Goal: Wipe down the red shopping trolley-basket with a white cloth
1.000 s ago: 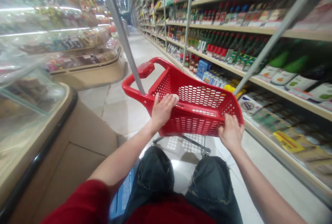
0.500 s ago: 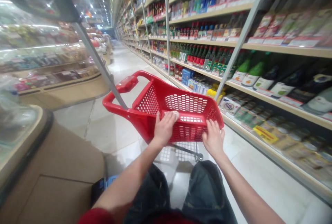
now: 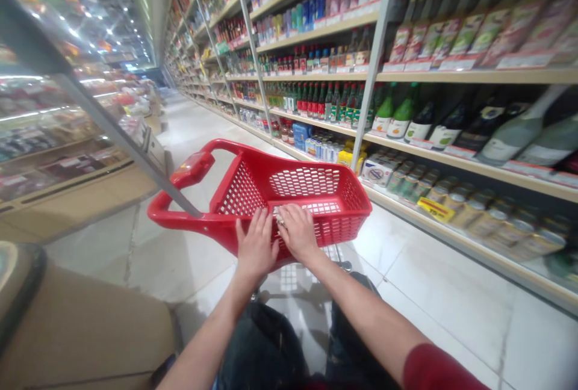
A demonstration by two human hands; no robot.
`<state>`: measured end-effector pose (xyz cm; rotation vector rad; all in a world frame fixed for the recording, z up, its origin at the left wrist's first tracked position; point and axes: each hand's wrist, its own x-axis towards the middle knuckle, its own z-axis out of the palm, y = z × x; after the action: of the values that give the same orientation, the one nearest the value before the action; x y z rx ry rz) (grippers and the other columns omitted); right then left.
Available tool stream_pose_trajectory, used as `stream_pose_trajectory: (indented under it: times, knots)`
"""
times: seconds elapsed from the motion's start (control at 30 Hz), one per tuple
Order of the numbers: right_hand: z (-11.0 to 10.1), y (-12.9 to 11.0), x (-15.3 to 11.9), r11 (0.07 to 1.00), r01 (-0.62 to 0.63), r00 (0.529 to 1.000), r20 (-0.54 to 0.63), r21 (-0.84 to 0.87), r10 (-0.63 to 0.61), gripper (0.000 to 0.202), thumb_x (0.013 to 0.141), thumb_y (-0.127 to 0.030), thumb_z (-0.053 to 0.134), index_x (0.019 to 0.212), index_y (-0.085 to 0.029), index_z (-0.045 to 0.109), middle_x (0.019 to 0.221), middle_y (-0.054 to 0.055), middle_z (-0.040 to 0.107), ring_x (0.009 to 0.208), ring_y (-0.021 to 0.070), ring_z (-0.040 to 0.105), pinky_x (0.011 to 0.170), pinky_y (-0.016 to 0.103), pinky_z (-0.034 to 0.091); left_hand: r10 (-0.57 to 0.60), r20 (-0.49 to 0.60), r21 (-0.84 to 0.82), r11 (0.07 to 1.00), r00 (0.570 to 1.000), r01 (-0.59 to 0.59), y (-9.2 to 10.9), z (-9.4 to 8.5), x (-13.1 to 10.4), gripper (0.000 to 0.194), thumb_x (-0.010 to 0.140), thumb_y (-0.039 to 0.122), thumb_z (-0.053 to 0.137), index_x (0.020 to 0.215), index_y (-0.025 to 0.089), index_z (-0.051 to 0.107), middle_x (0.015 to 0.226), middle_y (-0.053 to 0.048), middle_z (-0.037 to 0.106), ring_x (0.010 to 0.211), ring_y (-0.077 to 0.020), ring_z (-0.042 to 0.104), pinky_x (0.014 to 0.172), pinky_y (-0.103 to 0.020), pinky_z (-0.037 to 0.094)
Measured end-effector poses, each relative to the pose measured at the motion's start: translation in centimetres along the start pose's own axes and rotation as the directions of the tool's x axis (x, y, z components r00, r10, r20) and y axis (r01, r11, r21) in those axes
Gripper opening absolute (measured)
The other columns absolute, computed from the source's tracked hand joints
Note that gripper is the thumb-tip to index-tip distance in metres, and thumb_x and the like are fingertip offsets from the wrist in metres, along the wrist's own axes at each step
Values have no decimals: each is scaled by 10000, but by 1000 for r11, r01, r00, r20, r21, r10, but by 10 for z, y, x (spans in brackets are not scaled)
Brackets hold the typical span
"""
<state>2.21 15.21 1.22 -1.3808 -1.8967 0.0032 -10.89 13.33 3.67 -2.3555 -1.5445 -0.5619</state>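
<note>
A red plastic shopping cart point(image 3: 311, 182) with perforated walls stands in front of me, its handle to the left. My left hand point(image 3: 256, 239) lies on the near rim of the basket, fingers stretched out and open. Close beside it, my right hand point(image 3: 297, 232) is bent over the same rim. Under its fingertips shows a small crumpled whitish wad point(image 3: 280, 217), perhaps tissue, gripped against the rim. Most of the wad is hidden by the fingers. Nothing shows inside the basket.
Shelves of bottles point(image 3: 400, 116) and cans point(image 3: 427, 185) run along the right. A beige counter point(image 3: 90, 312) stands at near left, with a display case point(image 3: 58, 179) behind it. A grey pole point(image 3: 130, 143) slants up from the cart. Pale tiles point(image 3: 419, 300) cover the floor.
My right hand has moved left along the rim from the basket's far right corner to beside my left hand. The whitish wad, earlier at my left hand, is now under my right fingers.
</note>
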Motion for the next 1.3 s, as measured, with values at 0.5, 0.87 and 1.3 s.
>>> stream_pose_trajectory:
  times: [0.5,0.87,1.3]
  knots:
    - [-27,82,-38,988,-108,981,-175,-112,88,474,807,-93,361,1260,-183,467,1336,105,469,1313,210,310,1052,492,229,16,-26,-63,998,1000,-18,34,12,14,505,790,210,448,1286,116,432,1370,-154,424,1282,-282,373,1087,-582,83]
    - [-34,84,-52,991,-132,953,-278,-36,117,643,783,-114,361,1406,-156,207,1376,142,403,1297,231,335,1043,517,268,263,7,-70,963,965,-262,76,41,63,376,872,252,407,1233,180,482,1198,-114,598,1126,-228,534,1083,-579,125]
    - [-35,110,-57,925,-316,939,-212,-211,272,574,747,-115,416,1319,-138,379,1367,167,388,1327,304,238,992,570,287,132,-60,97,987,989,-126,8,10,29,405,876,149,338,1242,198,504,1256,-124,556,1204,-268,476,1066,-615,33]
